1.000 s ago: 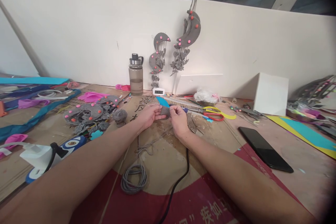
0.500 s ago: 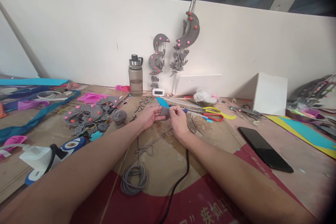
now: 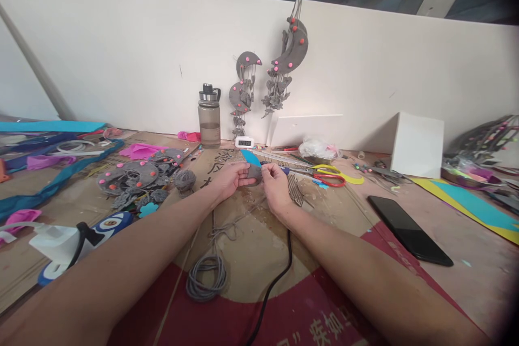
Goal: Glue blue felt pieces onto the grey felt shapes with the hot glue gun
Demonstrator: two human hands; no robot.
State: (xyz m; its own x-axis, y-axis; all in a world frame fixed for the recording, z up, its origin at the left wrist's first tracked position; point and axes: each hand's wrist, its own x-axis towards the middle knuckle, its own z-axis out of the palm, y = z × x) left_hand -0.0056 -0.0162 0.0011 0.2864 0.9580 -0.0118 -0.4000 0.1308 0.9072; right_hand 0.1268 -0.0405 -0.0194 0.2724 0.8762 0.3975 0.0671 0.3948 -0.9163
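A small grey piece (image 3: 254, 174) is held between my two hands above the cardboard. My left hand (image 3: 232, 179) grips it from the left with bent fingers. On its right edge, the thumb and fingertips of my right hand (image 3: 275, 184) are pinched together. Grey yarn (image 3: 217, 235) runs on the cardboard below my hands to a loose coil (image 3: 206, 279). Just behind the grey piece lies a blue strip (image 3: 251, 158). A ball of grey yarn (image 3: 185, 180) sits left of my left hand.
Red-handled scissors (image 3: 329, 177) and yellow-handled ones lie to the right, with a black phone (image 3: 409, 230) beyond. A bottle (image 3: 209, 119) and small clock (image 3: 244, 142) stand at the back. Grey moon ornaments (image 3: 292, 54) hang on the wall. A black cable (image 3: 273, 284) crosses the front.
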